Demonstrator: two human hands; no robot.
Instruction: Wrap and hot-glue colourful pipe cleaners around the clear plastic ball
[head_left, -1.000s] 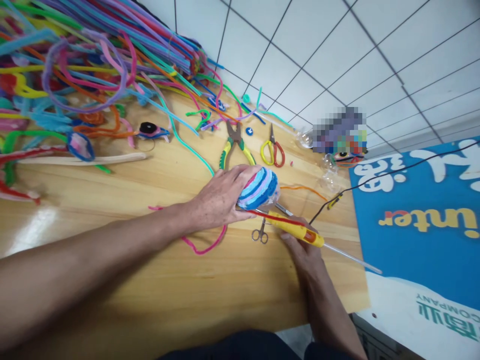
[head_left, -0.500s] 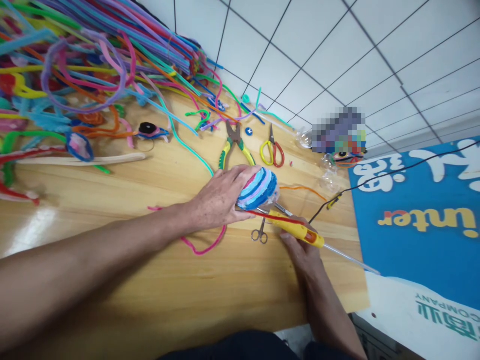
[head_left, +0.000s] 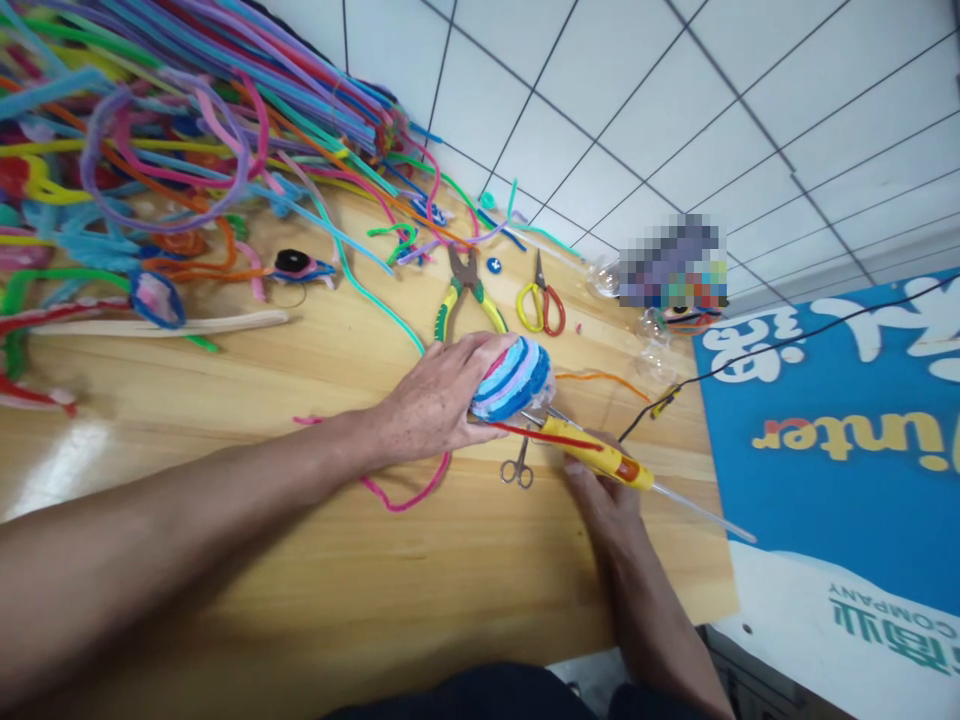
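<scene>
My left hand (head_left: 439, 395) is closed round a ball (head_left: 517, 378) striped with blue, light blue, lilac and pink pipe cleaner; its right end looks clear and bare. My right hand (head_left: 600, 490) grips a yellow glue gun (head_left: 592, 450), with a clear glue stick (head_left: 705, 510) sticking out of its back. The gun's nozzle is at the lower right side of the ball; whether it touches cannot be made out. A red pipe cleaner (head_left: 517, 431) runs from under my left hand along the gun. Small metal scissors (head_left: 517, 470) lie just below.
Pliers with green-yellow handles (head_left: 466, 285), red-and-yellow scissors (head_left: 541, 300) and a blue button (head_left: 493, 265) lie beyond my hands. Pipe cleaners (head_left: 187, 130) heap at the far left. Clear balls (head_left: 652, 360) sit near a black cord (head_left: 705, 375) and a blue printed board (head_left: 825, 480) on the right.
The glue gun has shifted slightly, and more of its nozzle now shows beside the ball. My left hand keeps its hold on the ball. The whole view has moved a little.
</scene>
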